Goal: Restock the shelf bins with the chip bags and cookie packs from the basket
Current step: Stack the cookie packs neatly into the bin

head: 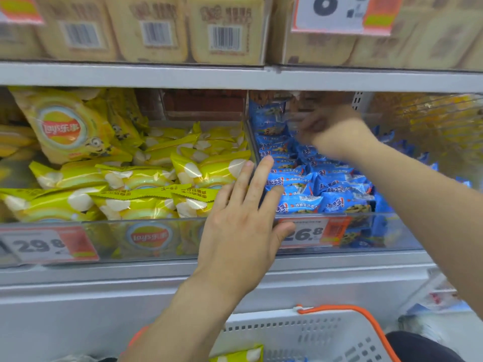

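While the left hand [243, 228] is spread flat with its fingers straight and a little apart, it lies over the front edge of the clear shelf bins, right at the divider [251, 142] between them; its fingertips reach the nearest yellow chip bag and the nearest blue cookie pack, and its thumb covers part of the price tag [316, 232] on the cookie bin [379, 231]. The right hand [324, 126] is deep at the back of that bin, above the heap of cookie packs [321, 186], and it is smeared by motion, so I cannot tell whether its fingers are curled round a pack or loose (a blue pack shows just left of it, but contact is unclear). The chip bin [109, 239] to the left is piled with chip bags [146, 184], most lying flat, one large bag propped upright at the left rear. A second price tag [49, 245] hangs on its front. On the shelf above stand pale tan packets [156, 30] with barcodes, behind another tag [342, 14]. At the bottom of the view the white basket [313, 338] with orange handles still holds one yellow chip bag [239, 355] and a sliver of something blue beside it.
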